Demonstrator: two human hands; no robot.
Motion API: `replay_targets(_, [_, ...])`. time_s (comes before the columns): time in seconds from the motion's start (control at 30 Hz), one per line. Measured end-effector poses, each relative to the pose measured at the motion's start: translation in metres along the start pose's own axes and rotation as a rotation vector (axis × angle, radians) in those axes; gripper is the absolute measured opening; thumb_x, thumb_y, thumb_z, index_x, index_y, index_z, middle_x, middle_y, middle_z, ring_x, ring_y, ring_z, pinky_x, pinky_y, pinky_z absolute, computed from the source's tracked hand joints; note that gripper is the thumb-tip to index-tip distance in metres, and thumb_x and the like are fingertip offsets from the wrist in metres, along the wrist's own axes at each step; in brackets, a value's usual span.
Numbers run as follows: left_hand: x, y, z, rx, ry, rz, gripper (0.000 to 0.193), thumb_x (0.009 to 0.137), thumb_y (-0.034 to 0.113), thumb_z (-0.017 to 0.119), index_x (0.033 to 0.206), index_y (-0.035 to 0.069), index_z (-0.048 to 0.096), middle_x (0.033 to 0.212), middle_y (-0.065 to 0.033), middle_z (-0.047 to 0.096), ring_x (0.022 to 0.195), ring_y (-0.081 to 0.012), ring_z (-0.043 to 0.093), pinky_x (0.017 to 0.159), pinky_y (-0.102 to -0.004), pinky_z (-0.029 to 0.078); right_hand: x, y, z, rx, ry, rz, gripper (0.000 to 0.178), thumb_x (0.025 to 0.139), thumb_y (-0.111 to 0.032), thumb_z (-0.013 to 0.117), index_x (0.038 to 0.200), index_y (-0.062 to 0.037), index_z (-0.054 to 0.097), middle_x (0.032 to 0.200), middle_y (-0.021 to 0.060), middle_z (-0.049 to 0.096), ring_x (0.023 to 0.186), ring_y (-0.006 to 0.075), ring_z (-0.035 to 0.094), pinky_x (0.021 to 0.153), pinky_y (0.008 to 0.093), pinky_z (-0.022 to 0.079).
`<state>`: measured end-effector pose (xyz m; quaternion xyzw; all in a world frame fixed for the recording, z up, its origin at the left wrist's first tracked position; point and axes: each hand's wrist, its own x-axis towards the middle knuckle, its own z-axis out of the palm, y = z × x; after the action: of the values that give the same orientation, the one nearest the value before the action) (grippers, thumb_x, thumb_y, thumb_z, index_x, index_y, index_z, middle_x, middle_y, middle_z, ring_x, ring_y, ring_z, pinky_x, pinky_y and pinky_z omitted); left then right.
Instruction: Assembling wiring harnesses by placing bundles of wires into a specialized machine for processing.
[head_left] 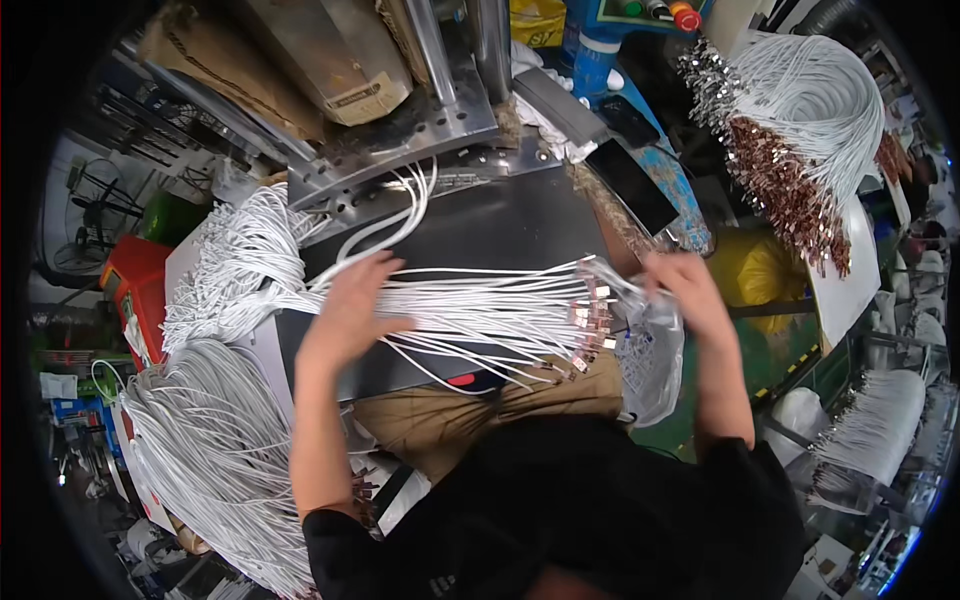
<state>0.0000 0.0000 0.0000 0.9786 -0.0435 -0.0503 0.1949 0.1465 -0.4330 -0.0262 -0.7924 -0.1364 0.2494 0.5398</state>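
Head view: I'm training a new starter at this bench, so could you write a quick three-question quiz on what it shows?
1. True or false: the left hand lies over the spread white cables.

2. Which of these is nearest the right hand?
A. Red-orange case
B. Clear plastic bag
C. Cardboard box

3. Fill the gap: the looped bundle at upper right has silver-coloured and ____ ends.

Key: 1. True. 2. B. 3. Copper-brown.
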Motion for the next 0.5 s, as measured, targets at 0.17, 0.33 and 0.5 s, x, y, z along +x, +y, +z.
replay_targets(0.17, [0.021, -0.028, -0.021, -0.058, -0.138, -0.157, 0.044, 0.081, 0.028, 0.081, 0.115, 0.007, 0.062, 0.089, -0.009, 0.063, 0.089, -0.0253, 0.06, 0.082, -0.037, 0.047, -0.045, 0.18, -0.062, -0.078, -0.196, 0.223, 0.039, 0.099, -0.027, 0.055, 0.075, 0.0004, 0.069, 0.063, 0.0061, 0.065, 0.062, 0.0146, 0.06, 0.059, 0.0332, 0.047])
replay_targets(0.33, [0.03, -0.066, -0.014, -0.606, 0.105, -0.215, 0.032, 0.084, 0.026, 0.077, 0.105, 0.006, 0.065, 0.075, -0.0075, 0.059, 0.071, -0.0228, 0.056, 0.07, -0.0334, 0.047, -0.062, 0.263, -0.026, -0.375, 0.488, 0.261, 0.029, 0.099, -0.023, 0.055, 0.086, -0.001, 0.068, 0.067, 0.0074, 0.065, 0.062, 0.0175, 0.062, 0.06, 0.033, 0.05])
replay_targets(0.5, [0.045, 0.036, 0.0, -0.317, 0.005, -0.148, 0.025, 0.088, 0.025, 0.073, 0.099, 0.004, 0.066, 0.075, -0.0121, 0.064, 0.067, -0.0291, 0.061, 0.066, -0.0375, 0.049, -0.011, 0.015, 0.047, -0.416, 0.574, -0.664, 0.03, 0.085, -0.017, 0.071, 0.112, -0.003, 0.067, 0.109, 0.0144, 0.066, 0.101, 0.0264, 0.064, 0.084, 0.0359, 0.052])
